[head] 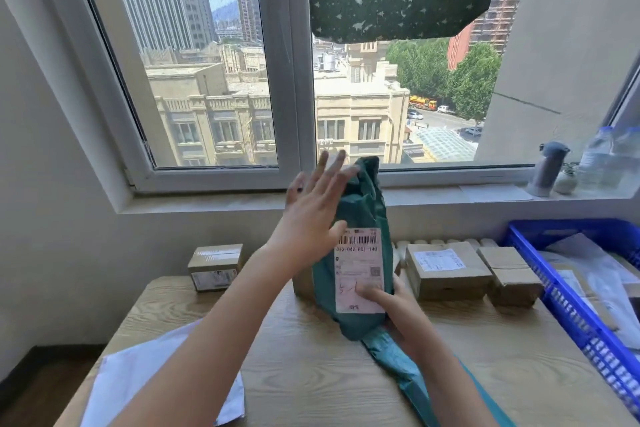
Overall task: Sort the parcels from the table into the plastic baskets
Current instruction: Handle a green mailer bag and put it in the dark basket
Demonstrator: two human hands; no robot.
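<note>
A teal plastic mailer parcel (360, 208) with a white shipping label stands upright over the middle of the wooden table (311, 367). My right hand (391, 305) grips its lower part, thumb pressed on the label. My left hand (315, 204) is flat with straight fingers, touching the parcel's upper left side. A blue plastic basket (568, 312) stands at the table's right edge with pale parcels inside. Two cardboard box parcels (446, 270) (512, 276) sit behind the teal parcel to the right, and a small box (214, 265) sits at the back left.
A white flat mailer (138, 378) lies on the table's front left corner. A second teal bag (398, 367) lies under my right forearm. On the windowsill at right stand a grey flask (549, 168) and clear water bottles (602, 156). The wall and window are just behind the table.
</note>
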